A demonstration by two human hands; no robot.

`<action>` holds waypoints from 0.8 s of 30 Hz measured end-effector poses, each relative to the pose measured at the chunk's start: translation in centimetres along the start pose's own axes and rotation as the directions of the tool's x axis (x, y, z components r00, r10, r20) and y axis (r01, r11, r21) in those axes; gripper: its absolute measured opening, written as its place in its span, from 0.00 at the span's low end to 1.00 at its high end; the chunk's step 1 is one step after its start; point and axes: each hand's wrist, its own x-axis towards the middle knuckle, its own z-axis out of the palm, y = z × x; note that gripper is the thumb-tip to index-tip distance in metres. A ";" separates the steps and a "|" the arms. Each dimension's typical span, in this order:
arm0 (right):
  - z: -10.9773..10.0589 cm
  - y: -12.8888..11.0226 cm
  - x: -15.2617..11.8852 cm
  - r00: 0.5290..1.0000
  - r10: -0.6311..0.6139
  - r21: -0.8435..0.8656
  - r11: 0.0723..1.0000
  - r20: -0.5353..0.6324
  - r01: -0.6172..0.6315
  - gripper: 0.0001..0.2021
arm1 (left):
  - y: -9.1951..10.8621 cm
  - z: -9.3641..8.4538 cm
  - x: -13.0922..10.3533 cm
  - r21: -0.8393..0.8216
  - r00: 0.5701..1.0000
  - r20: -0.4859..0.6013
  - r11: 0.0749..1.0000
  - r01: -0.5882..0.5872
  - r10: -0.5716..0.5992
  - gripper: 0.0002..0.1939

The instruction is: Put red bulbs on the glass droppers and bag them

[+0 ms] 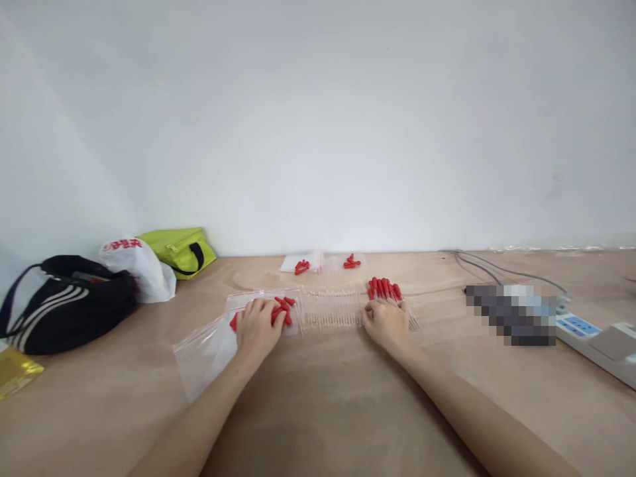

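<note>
My left hand (256,328) bends over a pile of red rubber dropper bulbs (283,311) on a clear zip bag (293,329), with thumb and forefinger about one of the bulbs. A row of thin glass dropper tubes (332,309) lies side by side between my hands. At its right end my right hand (387,323) rests low with fingers curled together; what they pinch is hidden. Just behind and beneath that hand lie several droppers with red bulbs fitted (383,288), their thin tips showing on its right.
Two small bags with red bulbs (301,267) lie near the wall. At left are a black bag (74,305), a white plastic bag (139,265) and a lime-green pouch (183,252). At right stand a power strip (596,341), a grey cable (511,257) and a blurred-out dark object (511,315).
</note>
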 end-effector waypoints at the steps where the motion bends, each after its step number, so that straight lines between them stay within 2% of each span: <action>1: 0.0 -0.2 0.5 0.999 0.033 -0.011 0.999 0.035 -0.033 0.12 | -0.6 -0.1 0.3 0.045 0.999 0.030 0.999 0.025 -0.026 0.09; 4: 0.0 -0.9 1.7 0.974 0.141 -0.062 0.989 0.176 -0.132 0.13 | -1.6 -0.4 0.7 0.109 0.991 0.112 0.992 0.058 -0.070 0.11; 7: 0.1 -1.3 2.7 0.942 0.208 -0.104 0.977 0.265 -0.186 0.12 | -1.5 -0.3 0.5 0.153 0.992 0.119 0.988 0.024 -0.043 0.11; 12: 0.3 -1.6 3.6 0.927 0.234 -0.111 0.971 0.292 -0.210 0.10 | -1.3 0.2 0.3 0.235 0.985 0.102 0.959 -0.160 0.140 0.11; 16: -0.2 -1.7 3.5 0.936 0.225 -0.107 0.973 0.270 -0.203 0.10 | -1.5 0.3 0.3 0.219 0.983 0.108 0.961 -0.168 0.147 0.10; 18: -0.4 -1.4 2.9 0.956 0.185 -0.084 0.982 0.227 -0.170 0.11 | -1.4 0.2 0.4 0.176 0.989 0.069 0.974 -0.140 0.130 0.10; 21: -0.5 -0.1 1.0 0.997 -0.017 0.057 0.998 0.081 0.012 0.12 | -0.4 -0.2 0.3 -0.024 0.982 -0.018 0.981 -0.190 0.190 0.09; 24: -0.5 1.8 -1.5 0.966 -0.253 0.239 0.937 -0.044 0.256 0.12 | 1.6 -0.4 -0.5 -0.334 0.944 -0.055 0.886 -0.323 0.324 0.07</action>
